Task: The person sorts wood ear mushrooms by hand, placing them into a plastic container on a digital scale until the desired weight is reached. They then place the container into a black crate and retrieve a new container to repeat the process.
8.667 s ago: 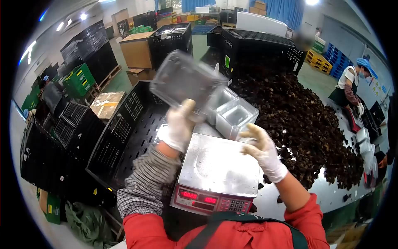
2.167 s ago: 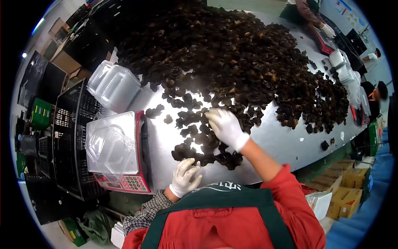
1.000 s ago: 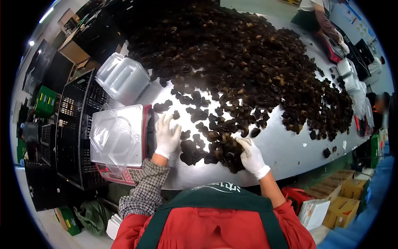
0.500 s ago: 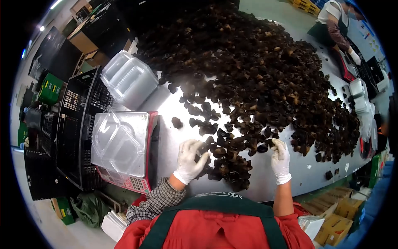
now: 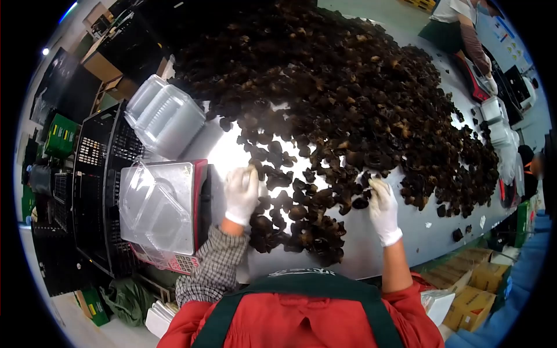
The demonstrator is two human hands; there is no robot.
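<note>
Dark brown wood ear mushrooms (image 5: pixel 325 104) lie in a large heap across the metal table, with looser pieces spread toward me. My left hand (image 5: pixel 240 194), in a white glove, is at the left edge of the loose pieces. Its fingers are drawn together on a small wood ear mushroom (image 5: pixel 256 166) at the fingertips. My right hand (image 5: pixel 384 210), gloved too, is at the right side of the near pieces. Its fingers are bent and pinched at a dark wood ear mushroom (image 5: pixel 364 179); the grip is partly hidden. A near cluster of mushrooms (image 5: pixel 316 235) lies between my hands.
A scale (image 5: pixel 159 209) with a clear plastic container on it stands left. Behind it are stacked clear containers (image 5: pixel 165 119) and a black crate (image 5: pixel 96 191). A co-worker (image 5: pixel 455 29) works at the far right. Cardboard boxes (image 5: pixel 471 307) sit below the table's right side.
My left hand has moved up and left from the near cluster to a lone mushroom, its fingers closing. My right hand has shifted slightly up and left. The whole view has shifted a little.
</note>
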